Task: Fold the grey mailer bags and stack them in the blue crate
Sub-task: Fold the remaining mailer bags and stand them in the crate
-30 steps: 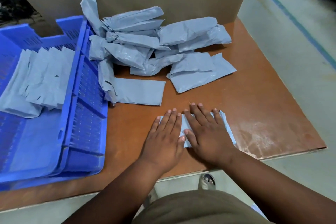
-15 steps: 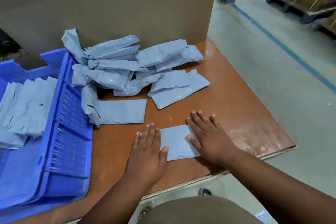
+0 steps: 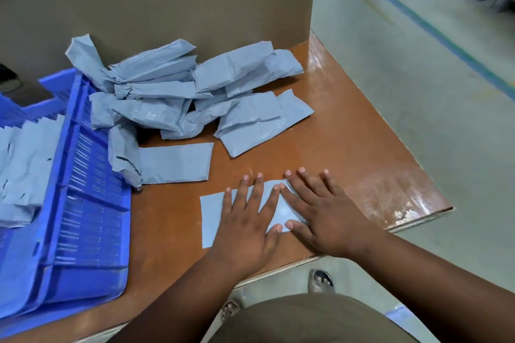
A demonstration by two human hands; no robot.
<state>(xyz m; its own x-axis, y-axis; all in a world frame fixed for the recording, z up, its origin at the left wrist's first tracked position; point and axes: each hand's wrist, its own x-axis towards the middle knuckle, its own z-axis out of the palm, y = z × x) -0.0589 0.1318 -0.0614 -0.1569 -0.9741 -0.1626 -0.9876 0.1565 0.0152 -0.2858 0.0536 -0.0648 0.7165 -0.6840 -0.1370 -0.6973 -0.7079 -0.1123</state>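
Observation:
A folded grey mailer bag (image 3: 213,214) lies flat near the front edge of the brown table (image 3: 348,147). My left hand (image 3: 248,223) presses flat on its middle, fingers straight and spread. My right hand (image 3: 320,214) lies flat over its right end, fingers straight, thumb tip beside my left thumb. A heap of crumpled grey mailer bags (image 3: 181,97) sits at the back of the table. One flat bag (image 3: 175,163) lies between the heap and my hands. The blue crate (image 3: 83,217) stands at the left with folded grey bags (image 3: 25,164) inside.
A tall cardboard sheet (image 3: 167,3) stands behind the heap. The table's right and front edges drop to a grey floor (image 3: 418,64) with a blue line. My sandalled feet show below the front edge.
My hands have slid back together over the folded bag; half a second ago they were spread apart at its two ends. The camera view has shifted slightly.

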